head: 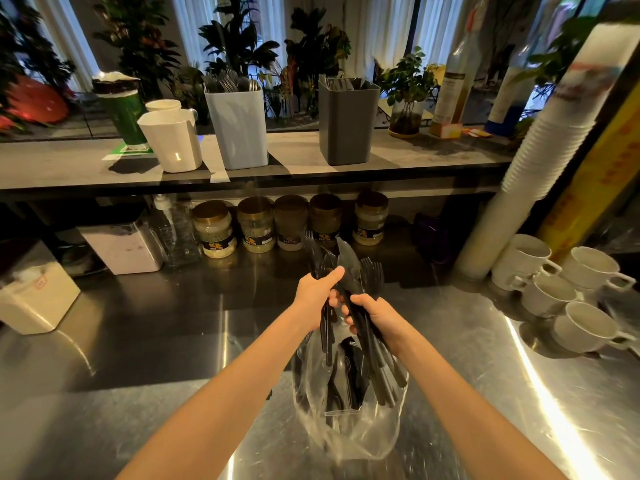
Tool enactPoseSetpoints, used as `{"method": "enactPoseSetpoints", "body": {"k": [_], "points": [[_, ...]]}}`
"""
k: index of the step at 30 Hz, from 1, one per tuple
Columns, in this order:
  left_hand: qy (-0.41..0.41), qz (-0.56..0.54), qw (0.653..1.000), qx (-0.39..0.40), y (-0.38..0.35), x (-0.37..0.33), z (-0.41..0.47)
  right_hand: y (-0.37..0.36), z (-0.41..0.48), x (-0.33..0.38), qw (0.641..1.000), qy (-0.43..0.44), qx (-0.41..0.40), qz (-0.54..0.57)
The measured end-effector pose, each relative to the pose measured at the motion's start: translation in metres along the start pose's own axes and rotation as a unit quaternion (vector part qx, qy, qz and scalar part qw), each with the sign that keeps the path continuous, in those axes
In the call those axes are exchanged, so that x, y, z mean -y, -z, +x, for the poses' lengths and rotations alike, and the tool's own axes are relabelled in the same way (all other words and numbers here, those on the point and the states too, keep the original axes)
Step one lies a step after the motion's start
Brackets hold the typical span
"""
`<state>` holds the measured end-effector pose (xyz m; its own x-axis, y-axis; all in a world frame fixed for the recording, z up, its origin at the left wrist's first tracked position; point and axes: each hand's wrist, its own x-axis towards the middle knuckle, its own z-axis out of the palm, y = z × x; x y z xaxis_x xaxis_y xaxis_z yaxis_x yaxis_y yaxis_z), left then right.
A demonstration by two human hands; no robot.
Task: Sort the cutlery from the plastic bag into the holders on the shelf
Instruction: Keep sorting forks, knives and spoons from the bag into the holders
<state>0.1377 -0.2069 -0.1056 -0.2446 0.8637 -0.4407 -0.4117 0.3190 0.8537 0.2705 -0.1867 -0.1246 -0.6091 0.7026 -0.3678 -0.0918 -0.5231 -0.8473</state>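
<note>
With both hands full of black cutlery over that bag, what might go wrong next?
The left hand and right hand each grip several loose pieces of black cutlery at once, so one may slip onto the steel counter. The thin plastic bag sits slack and unheld; pulling pieces out might drag or tip it. Knives and forks look mixed, so some may land in the wrong holder, pale or dark grey.

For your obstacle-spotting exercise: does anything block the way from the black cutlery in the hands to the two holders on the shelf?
Nothing visible does. The left hand and right hand hold black cutlery above the plastic bag; open space leads up to the light holder and dark holder.
</note>
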Motion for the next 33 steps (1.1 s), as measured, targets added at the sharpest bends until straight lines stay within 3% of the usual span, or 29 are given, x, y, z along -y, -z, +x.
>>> {"method": "enactPoseSetpoints", "body": {"k": [4, 8, 12, 14, 18, 23, 28, 33], "points": [[0.015, -0.075, 0.996, -0.045, -0.002, -0.006, 0.001, 0.0, -0.001, -0.002, 0.998, 0.018, -0.045, 0.029], [-0.022, -0.086, 0.988, -0.127, 0.004, -0.01, 0.006, 0.005, 0.003, -0.005, 0.993, 0.015, -0.054, 0.099], [-0.039, -0.107, 0.988, -0.102, 0.006, -0.01, 0.003, 0.008, 0.006, -0.003, 0.989, 0.005, -0.025, 0.145], [-0.057, -0.049, 0.995, -0.061, 0.005, -0.006, 0.001, 0.007, 0.01, -0.004, 0.994, 0.004, -0.049, 0.097], [-0.096, 0.08, 0.992, 0.025, -0.002, 0.0, -0.001, 0.001, 0.025, -0.011, 0.979, 0.019, -0.161, -0.121], [-0.103, 0.187, 0.977, 0.005, -0.018, 0.005, -0.005, -0.006, 0.032, -0.016, 0.917, 0.069, -0.222, -0.326], [-0.113, 0.144, 0.983, -0.012, -0.019, 0.005, -0.004, -0.004, 0.028, -0.017, 0.908, 0.085, -0.235, -0.337], [-0.078, 0.089, 0.993, -0.016, -0.017, -0.002, -0.006, -0.008, 0.015, -0.007, 0.966, 0.061, -0.13, -0.213]]}}
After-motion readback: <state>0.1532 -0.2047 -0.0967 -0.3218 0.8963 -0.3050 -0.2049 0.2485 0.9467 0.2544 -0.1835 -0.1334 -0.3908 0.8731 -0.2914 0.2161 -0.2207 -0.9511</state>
